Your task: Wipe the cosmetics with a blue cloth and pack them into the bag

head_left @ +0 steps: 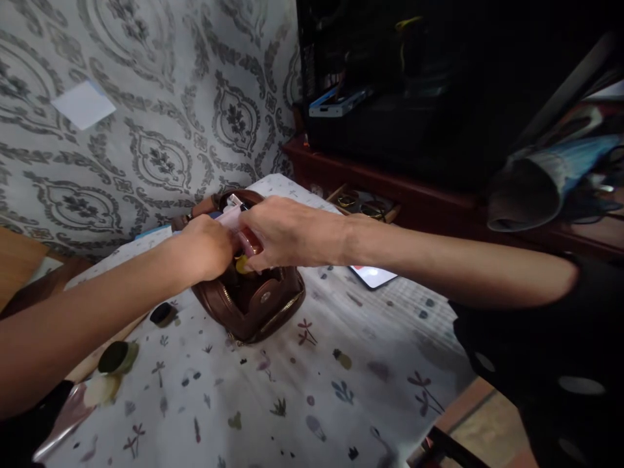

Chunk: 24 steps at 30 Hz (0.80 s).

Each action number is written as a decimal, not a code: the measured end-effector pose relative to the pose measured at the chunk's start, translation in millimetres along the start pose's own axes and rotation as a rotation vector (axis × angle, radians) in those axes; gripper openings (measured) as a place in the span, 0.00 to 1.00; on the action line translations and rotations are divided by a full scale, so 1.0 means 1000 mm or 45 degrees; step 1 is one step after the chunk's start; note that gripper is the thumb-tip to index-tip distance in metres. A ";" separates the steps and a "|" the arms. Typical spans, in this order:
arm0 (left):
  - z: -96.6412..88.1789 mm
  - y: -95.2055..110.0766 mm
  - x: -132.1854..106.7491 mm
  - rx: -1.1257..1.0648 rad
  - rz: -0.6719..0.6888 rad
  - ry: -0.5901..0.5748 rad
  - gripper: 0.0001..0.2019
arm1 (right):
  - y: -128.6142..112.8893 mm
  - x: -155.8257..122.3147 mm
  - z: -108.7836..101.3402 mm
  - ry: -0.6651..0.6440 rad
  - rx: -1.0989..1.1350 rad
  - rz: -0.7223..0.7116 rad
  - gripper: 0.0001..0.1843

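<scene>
A brown leather zip pouch (253, 302) stands open on a white cloth printed with small plants. My left hand (205, 247) is curled at the pouch's left rim, fingers closed on a pale pink item (230, 218) that sticks up out of it. From the right, my right hand (285, 231) reaches over the opening, its fingers pinched on things inside, near a yellow piece (241, 264) and a reddish one. What lies deeper in the pouch is hidden.
A phone (373, 275) with a lit screen lies right of the pouch. Small round dark-lidded containers (162, 314) (114, 356) sit at the table's left edge. Patterned wallpaper rises behind; a dark wooden shelf (414, 195) with clutter stands at the right.
</scene>
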<state>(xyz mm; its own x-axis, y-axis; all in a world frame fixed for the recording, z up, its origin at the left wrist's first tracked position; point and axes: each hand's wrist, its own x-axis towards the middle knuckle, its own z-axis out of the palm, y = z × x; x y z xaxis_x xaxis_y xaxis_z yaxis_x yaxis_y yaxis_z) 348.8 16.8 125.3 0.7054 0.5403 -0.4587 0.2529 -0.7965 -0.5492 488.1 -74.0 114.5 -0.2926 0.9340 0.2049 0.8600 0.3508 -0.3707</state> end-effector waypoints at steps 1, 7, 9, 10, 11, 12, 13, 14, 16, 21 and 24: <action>0.002 -0.002 -0.001 0.039 -0.013 -0.021 0.09 | 0.001 0.000 0.000 0.002 0.011 -0.010 0.09; 0.005 -0.010 -0.006 0.036 -0.081 -0.040 0.10 | -0.001 -0.002 -0.003 -0.051 0.083 0.039 0.09; 0.006 -0.008 -0.006 0.050 -0.075 -0.017 0.10 | -0.002 -0.002 -0.005 -0.059 0.079 0.055 0.09; 0.006 -0.007 -0.006 0.073 -0.064 -0.017 0.09 | -0.002 -0.002 -0.005 -0.061 0.073 0.058 0.08; 0.006 -0.005 -0.006 0.104 -0.045 -0.026 0.10 | -0.003 -0.002 -0.005 -0.067 0.067 0.062 0.08; 0.006 -0.004 -0.006 0.137 -0.018 -0.040 0.11 | -0.003 -0.002 -0.006 -0.073 0.062 0.066 0.08; 0.006 -0.002 -0.006 0.161 0.019 -0.050 0.12 | -0.003 -0.003 -0.006 -0.078 0.061 0.066 0.08; 0.006 -0.001 -0.005 0.168 0.061 -0.048 0.12 | -0.004 -0.003 -0.006 -0.079 0.059 0.067 0.08; 0.006 0.000 -0.004 0.130 0.126 -0.023 0.13 | -0.005 -0.004 -0.007 -0.072 0.053 0.070 0.08; 0.009 0.000 0.003 0.037 0.251 -0.022 0.12 | -0.008 -0.006 -0.010 -0.101 0.036 0.119 0.06; 0.014 0.003 0.008 -0.014 0.228 -0.019 0.13 | -0.006 -0.006 -0.009 -0.098 0.011 0.104 0.07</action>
<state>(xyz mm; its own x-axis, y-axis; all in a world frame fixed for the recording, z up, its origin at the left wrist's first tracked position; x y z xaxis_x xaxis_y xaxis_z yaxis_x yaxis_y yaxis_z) 345.5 22.5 110.4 0.7298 0.3936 -0.5590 0.1313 -0.8831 -0.4505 488.2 -82.2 123.4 -0.2532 0.9618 0.1038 0.8788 0.2735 -0.3910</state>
